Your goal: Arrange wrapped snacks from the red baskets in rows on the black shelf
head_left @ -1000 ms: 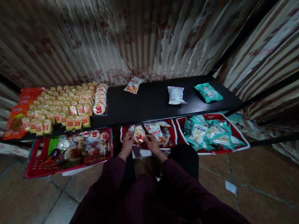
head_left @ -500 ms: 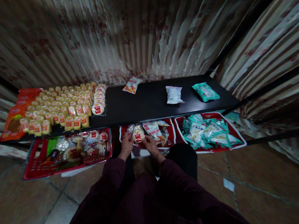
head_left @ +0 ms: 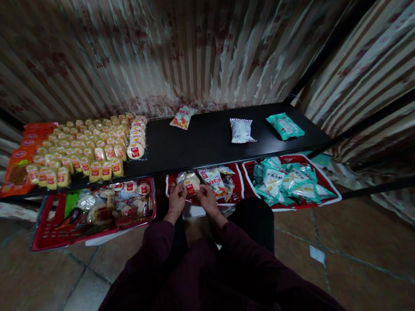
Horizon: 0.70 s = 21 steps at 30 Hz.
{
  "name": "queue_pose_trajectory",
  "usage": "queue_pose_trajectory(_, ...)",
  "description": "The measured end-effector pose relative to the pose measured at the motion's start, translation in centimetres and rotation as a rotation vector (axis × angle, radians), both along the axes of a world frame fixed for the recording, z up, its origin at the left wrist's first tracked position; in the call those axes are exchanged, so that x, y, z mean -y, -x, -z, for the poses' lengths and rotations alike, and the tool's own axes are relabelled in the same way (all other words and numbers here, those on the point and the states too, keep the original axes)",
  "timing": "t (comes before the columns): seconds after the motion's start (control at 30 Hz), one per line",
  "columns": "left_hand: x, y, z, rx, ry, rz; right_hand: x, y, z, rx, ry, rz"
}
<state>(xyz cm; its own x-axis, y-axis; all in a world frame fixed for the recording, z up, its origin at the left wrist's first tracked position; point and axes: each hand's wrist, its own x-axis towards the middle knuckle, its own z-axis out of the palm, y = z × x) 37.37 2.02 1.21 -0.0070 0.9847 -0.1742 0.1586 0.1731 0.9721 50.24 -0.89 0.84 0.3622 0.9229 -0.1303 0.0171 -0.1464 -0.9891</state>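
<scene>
Between my two hands is a round, pale cake in a clear wrapper (head_left: 191, 181) with a red label facing up. My left hand (head_left: 177, 199) pinches its left edge, and my right hand (head_left: 208, 199) closes on its lower right edge. I hold it over the middle red basket (head_left: 238, 187), just below the shelf's front edge. Inside that basket, right of the cake, lie snack bags (head_left: 213, 180) with red print and striped edges. Similar wrapped round cakes (head_left: 136, 150) stand in a row on the shelf.
The black shelf (head_left: 194, 144) also carries rows of small yellow wrapped cakes (head_left: 81, 146), orange packs (head_left: 19, 166), an orange-and-white bag (head_left: 183, 116), a white bag (head_left: 241, 130) and a teal bag (head_left: 285, 126). Beneath it are a left basket (head_left: 47, 235) of mixed snacks and a right basket (head_left: 333, 191) of teal bags.
The cake has tilted and shifted slightly upward between my hands, its label now turned a little. Both hands stay over the middle basket, with the fingers a bit closer together.
</scene>
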Motion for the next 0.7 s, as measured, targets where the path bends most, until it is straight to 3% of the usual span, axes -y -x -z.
queue_pose_trajectory(0.2,0.1,0.0,-0.2,0.324,0.169,-0.03,0.3,0.6,-1.4,0.381,-0.097,-0.052)
queue_pose_trajectory(0.43,0.3,0.2,-1.0,0.37,0.115,-0.048,1.2,2.3,-1.0,0.657,-0.193,-0.17)
queue_pose_trajectory(0.57,0.2,0.3,-0.8,0.429,0.109,-0.095,1.5,2.6,-1.0,0.726,-0.243,-0.223)
queue_pose_trajectory(0.7,0.0,0.2,-0.4,0.479,0.167,-0.118,1.3,2.0,-1.2,0.725,-0.264,-0.187)
